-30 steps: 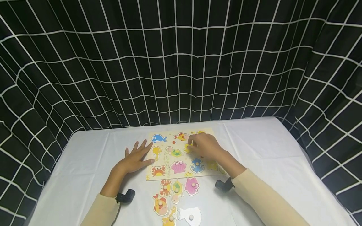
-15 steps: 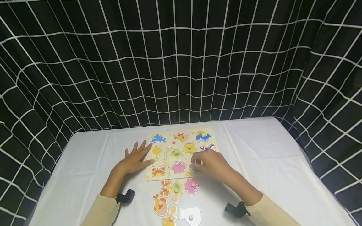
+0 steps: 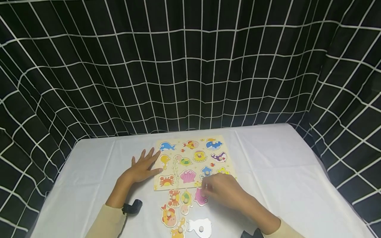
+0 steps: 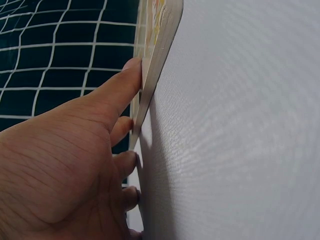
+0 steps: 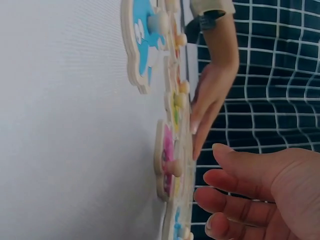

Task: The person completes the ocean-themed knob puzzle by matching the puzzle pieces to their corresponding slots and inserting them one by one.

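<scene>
A wooden peg puzzle board (image 3: 194, 183) with sea-animal pictures lies on the table. My left hand (image 3: 144, 168) rests at its left edge, fingers spread; in the left wrist view the thumb (image 4: 131, 75) touches the board's rim. My right hand (image 3: 224, 191) hangs over the board's front edge, fingers loosely bent and holding nothing. Right below those fingers is a pink shell piece (image 3: 200, 197); its round knob (image 5: 174, 167) stands apart from them in the right wrist view. Octopus (image 3: 199, 156), whale (image 3: 213, 144) and squid (image 3: 206, 172) pieces sit in the board.
In front of the board lie knobbed pieces: a crab (image 3: 174, 198), a turtle (image 3: 186, 197), a fish (image 3: 168, 216), a yellow piece (image 3: 178, 231) and one that looks white (image 3: 200, 226) from the head but blue from the right wrist. A black grid curtain (image 3: 190, 66) hangs behind the table.
My right hand has moved from the octopus piece, past the squid piece, toward me to the pink shell piece, uncovering the board's right side. The left hand has stayed put.
</scene>
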The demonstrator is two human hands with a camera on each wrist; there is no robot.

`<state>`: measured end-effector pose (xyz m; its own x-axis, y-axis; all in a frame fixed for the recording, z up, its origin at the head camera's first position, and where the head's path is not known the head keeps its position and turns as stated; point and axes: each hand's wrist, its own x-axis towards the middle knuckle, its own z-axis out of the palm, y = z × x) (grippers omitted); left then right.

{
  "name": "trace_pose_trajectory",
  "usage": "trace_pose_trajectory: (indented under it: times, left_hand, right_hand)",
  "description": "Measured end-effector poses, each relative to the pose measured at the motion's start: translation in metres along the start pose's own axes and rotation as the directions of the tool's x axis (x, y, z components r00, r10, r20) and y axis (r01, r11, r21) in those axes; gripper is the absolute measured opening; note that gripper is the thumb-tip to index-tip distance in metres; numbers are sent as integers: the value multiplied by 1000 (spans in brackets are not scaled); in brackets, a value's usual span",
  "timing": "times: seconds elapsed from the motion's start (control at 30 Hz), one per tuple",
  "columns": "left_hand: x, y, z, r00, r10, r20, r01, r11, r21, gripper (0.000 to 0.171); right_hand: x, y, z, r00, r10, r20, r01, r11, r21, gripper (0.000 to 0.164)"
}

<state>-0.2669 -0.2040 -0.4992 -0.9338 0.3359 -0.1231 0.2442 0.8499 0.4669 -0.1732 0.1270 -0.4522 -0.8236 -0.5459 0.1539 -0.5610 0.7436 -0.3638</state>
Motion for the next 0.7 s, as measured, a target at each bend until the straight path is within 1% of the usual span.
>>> trace_pose_trajectory:
  times: [0.17,0.33,0.53,0.7]
  left_hand:
    - [0,-2,1,1000,7,-2,-7,1000,-1,82]
    - [-1,0,0,1000,5,-9,-5,1000,3,80]
    - [-2,4,-2,1000,0,-3,0,1000,9,80]
    - [-1,2,-1,1000,-2,-4,2,1000,12,80]
  right_hand:
    - [0,2,6,1000,-19,9,19,1000,-24,12]
    - [1,5,10,999,-32,15,33,999,-29,15]
    - [0,5,14,999,-10,36,11,999,-34,19]
    - [0,5,15,999,-7,31,8,999,-46,20]
